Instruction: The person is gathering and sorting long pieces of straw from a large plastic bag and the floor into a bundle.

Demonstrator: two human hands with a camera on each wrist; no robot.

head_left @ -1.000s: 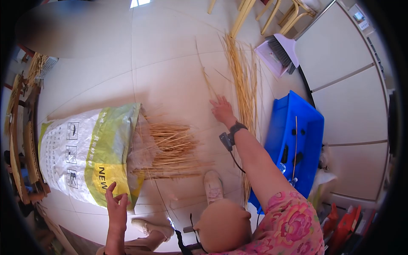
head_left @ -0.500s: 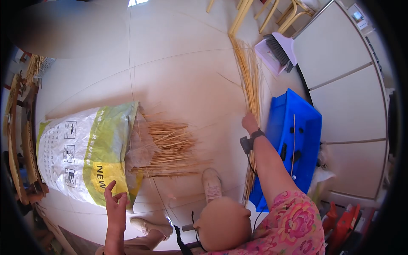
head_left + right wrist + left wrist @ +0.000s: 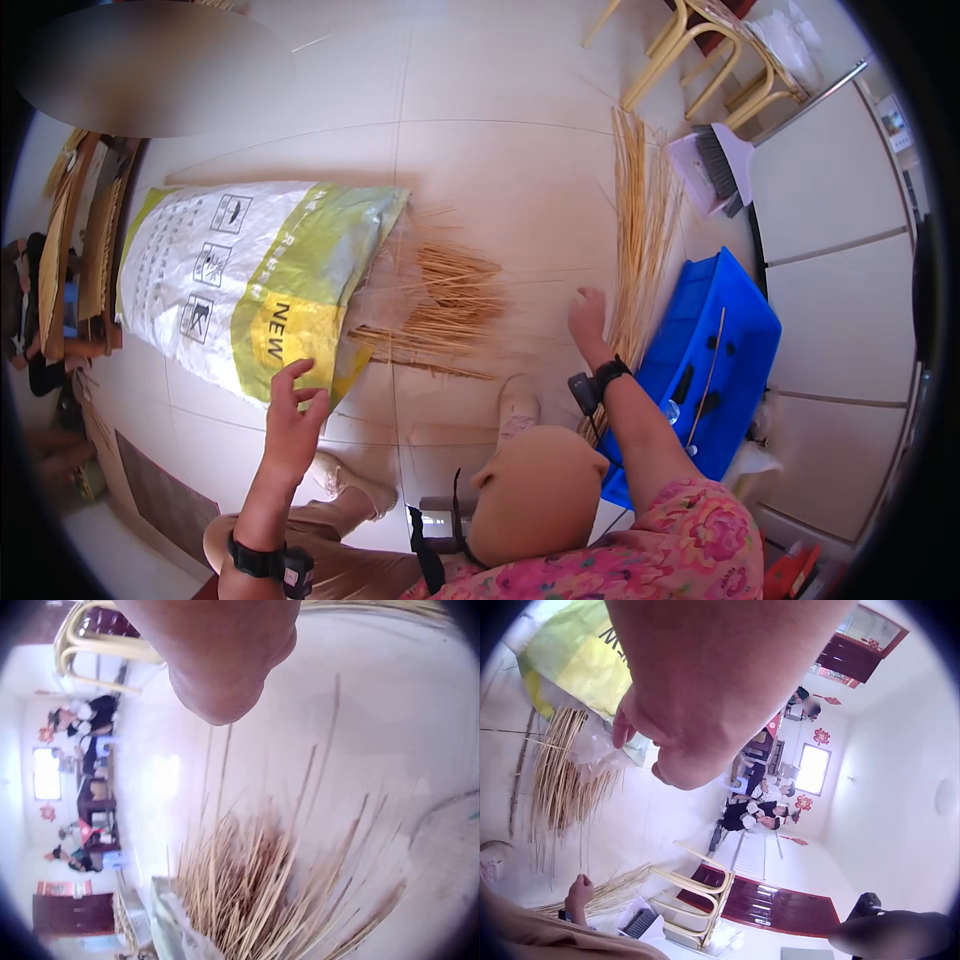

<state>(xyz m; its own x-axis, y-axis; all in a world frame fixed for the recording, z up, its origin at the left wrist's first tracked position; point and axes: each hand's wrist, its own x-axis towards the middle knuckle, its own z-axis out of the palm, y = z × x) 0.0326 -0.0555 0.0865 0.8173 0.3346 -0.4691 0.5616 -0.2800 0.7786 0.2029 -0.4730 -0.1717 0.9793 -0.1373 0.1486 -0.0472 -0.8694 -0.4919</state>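
In the head view, a white and green woven sack lies on its side, and a bundle of thin straw-coloured stalks sticks out of its mouth. My left hand is over the sack's near corner, holding nothing, its fingers loosely bent. My right hand hovers between the bundle and a long pile of stalks, its fingers curled. In the right wrist view, a thin stalk runs from the bundle up to this hand, where it is pinched; its end is hidden by the hand.
A blue bin holding a thin stick stands right of the pile. Beyond it are a lilac dustpan with a brush, cane chair legs and white cabinets. Wooden boards stand at the left. People sit farther off in the room.
My right hand has left the loose stalk by the long pile, passed over that pile and come back towards the sack's bundle. The left hand stays by the sack. The head view has shifted.
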